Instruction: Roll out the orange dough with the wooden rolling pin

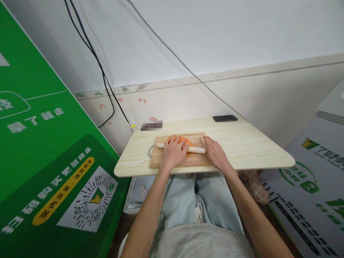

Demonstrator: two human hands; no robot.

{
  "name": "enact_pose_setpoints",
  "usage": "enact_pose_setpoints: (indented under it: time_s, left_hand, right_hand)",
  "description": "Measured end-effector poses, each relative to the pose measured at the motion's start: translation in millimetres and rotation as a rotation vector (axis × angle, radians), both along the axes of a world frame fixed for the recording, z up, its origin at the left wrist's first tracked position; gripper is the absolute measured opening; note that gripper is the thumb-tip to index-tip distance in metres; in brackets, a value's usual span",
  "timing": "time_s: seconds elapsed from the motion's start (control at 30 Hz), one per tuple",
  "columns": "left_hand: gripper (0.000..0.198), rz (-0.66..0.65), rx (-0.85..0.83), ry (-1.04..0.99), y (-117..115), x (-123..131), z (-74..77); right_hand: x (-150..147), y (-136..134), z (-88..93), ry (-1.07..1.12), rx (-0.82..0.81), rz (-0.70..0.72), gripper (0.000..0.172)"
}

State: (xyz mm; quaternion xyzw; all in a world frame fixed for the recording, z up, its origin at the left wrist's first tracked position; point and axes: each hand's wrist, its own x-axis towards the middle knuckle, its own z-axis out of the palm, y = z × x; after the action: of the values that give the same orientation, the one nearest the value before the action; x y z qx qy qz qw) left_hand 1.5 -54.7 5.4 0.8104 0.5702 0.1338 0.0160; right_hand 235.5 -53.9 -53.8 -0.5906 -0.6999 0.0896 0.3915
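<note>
A wooden cutting board (193, 160) with a metal loop handle (149, 150) on its left side lies near the table's front edge. Across it rests a pale wooden rolling pin (197, 149). My left hand (174, 152) is curled over the left part of the pin, fingers reaching onto a flattened orange piece of dough or clay (185, 141). Part of that piece is hidden under this hand and the pin. At the board's right edge, my right hand (215, 152) has its fingers stretched out beside the pin's right end; whether it touches the pin is unclear.
The light wood table (249, 150) stands against a white wall. A black phone (225, 118) lies at its back right, and a blurred dark object (152, 125) at its back left. Black cables (103, 71) hang at left. A green panel (53, 143) stands close on the left.
</note>
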Motion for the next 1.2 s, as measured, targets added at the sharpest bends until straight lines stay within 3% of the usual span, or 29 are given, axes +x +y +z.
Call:
enact_pose_setpoints:
  time_s: [0.1, 0.37, 0.47, 0.67, 0.8, 1.1, 1.2]
  left_hand:
    - [0.058, -0.005, -0.022, 0.009, 7, 2, 3.1]
    - [0.062, 0.011, -0.138, 0.077, 63, 23, 17.1]
    - [0.061, -0.003, -0.117, 0.068, 54, 19, 13.7]
    - [0.060, 0.018, 0.020, -0.005, 5, 3, -4.0]
    - [0.060, 0.040, 0.014, -0.031, -1, 3, -7.9]
    - [0.070, 0.069, -0.161, -0.017, 62, 29, 19.6]
    - [0.070, 0.061, -0.191, -0.011, 68, 30, 23.4]
  right_hand:
    - [1, -1, 1.2, -0.020, 0.002, 0.007, 0.093]
    - [4, 1, -4.9, -0.016, 0.004, -0.002, 0.089]
    - [3, 2, -5.0, -0.018, 0.002, -0.012, 0.090]
    - [1, 1, -0.7, 0.001, 0.010, -0.001, 0.091]
    - [1, 0, -0.3, -0.001, -0.005, -0.012, 0.091]
    - [1, 3, -5.3, 0.004, 0.003, -0.008, 0.086]
    - [2, 4, -7.0, -0.001, 0.012, -0.004, 0.085]
